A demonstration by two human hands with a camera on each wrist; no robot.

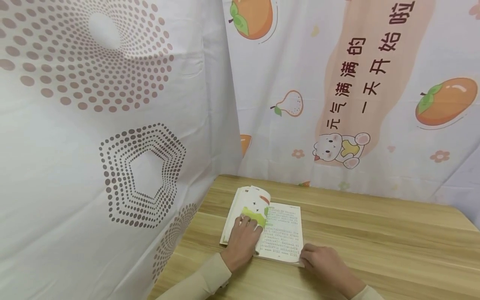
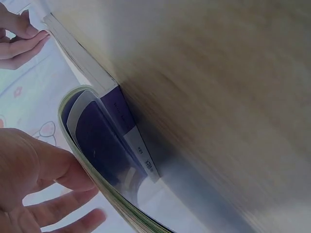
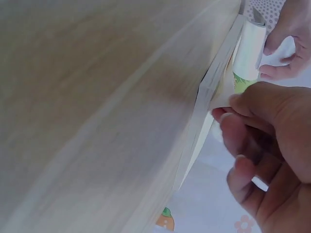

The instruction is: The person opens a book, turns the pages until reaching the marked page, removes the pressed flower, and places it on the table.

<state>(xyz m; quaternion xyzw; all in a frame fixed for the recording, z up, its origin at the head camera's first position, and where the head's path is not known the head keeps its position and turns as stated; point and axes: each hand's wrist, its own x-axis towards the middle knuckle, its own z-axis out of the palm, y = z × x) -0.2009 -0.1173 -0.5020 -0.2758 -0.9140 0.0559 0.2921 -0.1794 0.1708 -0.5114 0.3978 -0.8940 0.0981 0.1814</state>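
Note:
An open book (image 1: 281,233) lies on the wooden table, its right page covered in small print. My left hand (image 1: 243,241) rests on the left pages (image 1: 256,204), which bulge up in a curl and show a green and orange picture. In the left wrist view, the thumb and fingers of that hand lie against the outside of the curled pages (image 2: 80,141); the dark purple cover shows beneath. At the lower right corner of the book, my right hand (image 1: 322,264) pinches a page corner (image 3: 223,99) between thumb and forefinger, lifting it slightly.
The wooden table (image 1: 375,233) extends to the right of the book. A white dotted curtain (image 1: 150,175) hangs close on the left, and a fruit-printed curtain (image 1: 285,137) hangs behind the table's far edge.

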